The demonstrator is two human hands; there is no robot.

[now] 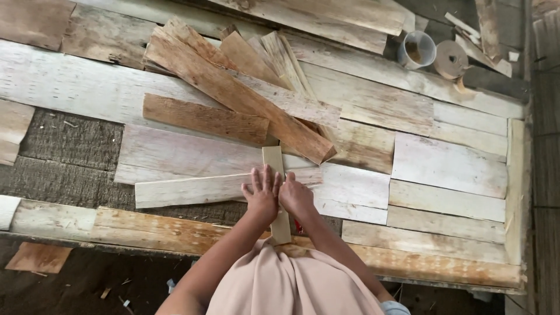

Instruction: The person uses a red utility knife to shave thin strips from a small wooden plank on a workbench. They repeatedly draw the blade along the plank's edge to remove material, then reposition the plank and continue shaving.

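Note:
My left hand (262, 191) lies flat, fingers spread, on a long pale plank (186, 189) that runs left to right across the workbench. A narrow wooden square or guide strip (273, 160) stands crosswise over that plank, running towards me. My right hand (296, 197) is closed just to the right of the strip, pressed against it. Something small and red (298, 226) peeks out under my right wrist; I cannot tell what it is or whether the hand holds it.
A heap of brown and pale boards (233, 87) fans out behind the plank. A white cup (416, 49) and a tape roll (450, 58) stand at the back right. Whitewashed boards (449, 166) cover the bench's right side; coarse matting (70, 140) shows at left.

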